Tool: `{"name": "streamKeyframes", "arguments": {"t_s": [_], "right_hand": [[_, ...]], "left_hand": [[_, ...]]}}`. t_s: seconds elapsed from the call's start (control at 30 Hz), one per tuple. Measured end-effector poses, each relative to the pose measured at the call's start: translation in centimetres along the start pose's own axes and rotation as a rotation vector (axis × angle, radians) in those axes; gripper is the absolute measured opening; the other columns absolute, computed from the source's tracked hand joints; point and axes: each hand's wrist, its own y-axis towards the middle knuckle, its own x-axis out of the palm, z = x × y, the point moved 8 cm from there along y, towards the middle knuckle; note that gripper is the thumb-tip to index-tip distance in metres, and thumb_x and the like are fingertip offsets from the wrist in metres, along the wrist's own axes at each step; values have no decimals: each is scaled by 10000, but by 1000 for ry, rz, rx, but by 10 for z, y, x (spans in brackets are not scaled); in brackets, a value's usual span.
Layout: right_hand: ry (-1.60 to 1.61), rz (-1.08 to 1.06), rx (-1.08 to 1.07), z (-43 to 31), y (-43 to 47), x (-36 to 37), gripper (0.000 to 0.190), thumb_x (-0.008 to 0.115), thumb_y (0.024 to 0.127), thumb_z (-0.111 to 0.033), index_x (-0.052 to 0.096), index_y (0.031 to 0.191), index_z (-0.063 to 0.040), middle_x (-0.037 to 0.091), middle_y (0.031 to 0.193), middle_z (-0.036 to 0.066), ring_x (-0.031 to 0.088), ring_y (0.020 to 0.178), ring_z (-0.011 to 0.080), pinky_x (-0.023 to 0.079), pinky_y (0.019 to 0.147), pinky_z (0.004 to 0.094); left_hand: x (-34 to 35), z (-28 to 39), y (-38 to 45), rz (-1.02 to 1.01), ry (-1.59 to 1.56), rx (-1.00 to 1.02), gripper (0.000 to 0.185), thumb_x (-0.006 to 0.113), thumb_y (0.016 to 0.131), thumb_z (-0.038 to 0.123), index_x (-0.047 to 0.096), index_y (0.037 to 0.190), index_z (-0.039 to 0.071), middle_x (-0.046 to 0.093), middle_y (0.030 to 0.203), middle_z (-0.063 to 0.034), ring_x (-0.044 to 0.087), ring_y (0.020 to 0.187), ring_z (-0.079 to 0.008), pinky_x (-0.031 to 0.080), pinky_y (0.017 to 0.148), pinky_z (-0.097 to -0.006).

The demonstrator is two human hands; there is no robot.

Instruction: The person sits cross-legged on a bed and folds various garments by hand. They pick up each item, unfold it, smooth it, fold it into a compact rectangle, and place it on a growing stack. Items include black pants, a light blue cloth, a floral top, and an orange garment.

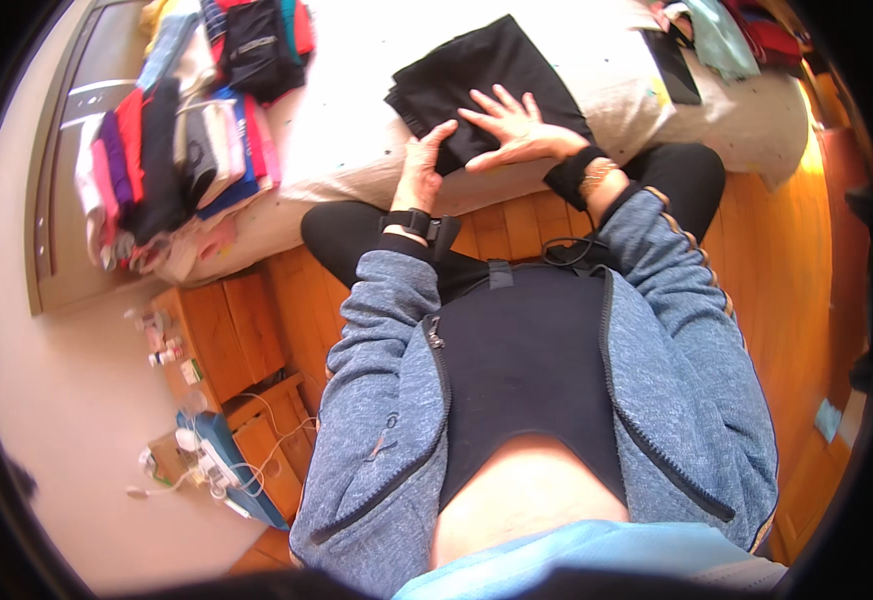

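A folded black garment (496,64) lies on a pale bed cover (354,105) in front of me. My right hand (515,131) rests palm down on its near part, fingers spread wide. At the garment's near left edge is my left hand (423,165), with one digit stretched over the cloth. Its remaining fingers are partly hidden, so whether they pinch the fabric is unclear. Several layers show along the left edge of the fold.
Folded clothes stand in rows and stacks (174,150) at the bed's left end. A dark flat object (673,67) and more clothes (721,37) lie at the right. A wooden cabinet (234,330) with cables and small bottles is at left. My knees touch or nearly touch the bed.
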Motion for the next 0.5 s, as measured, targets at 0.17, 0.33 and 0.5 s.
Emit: {"name": "streamKeyframes", "arguments": {"t_s": [0.17, 0.33, 0.5], "right_hand": [[197, 615, 95, 76, -17, -95, 717, 705, 891, -523, 540, 1409, -55, 555, 1422, 221, 507, 1340, 373, 415, 1108, 417], [701, 476, 414, 148, -34, -55, 820, 782, 856, -314, 395, 1489, 36, 566, 1403, 230, 572, 1268, 310, 449, 1066, 369], [1069, 389, 317, 129, -42, -20, 777, 753, 859, -103, 359, 1521, -1, 593, 1342, 173, 604, 1177, 236, 487, 1014, 315]], "left_hand": [[17, 15, -15, -120, 48, 64, 520, 878, 783, 185, 666, 1237, 48, 709, 1162, -50, 675, 1032, -192, 527, 934, -334], [31, 16, -15, -107, -37, 29, 462, 883, 770, 134, 689, 1168, -1, 735, 1087, -85, 706, 951, -208, 577, 855, -347], [36, 12, -12, -30, -75, -55, 389, 808, 758, 23, 681, 1118, -47, 733, 1042, -114, 717, 908, -227, 600, 826, -364]]}}
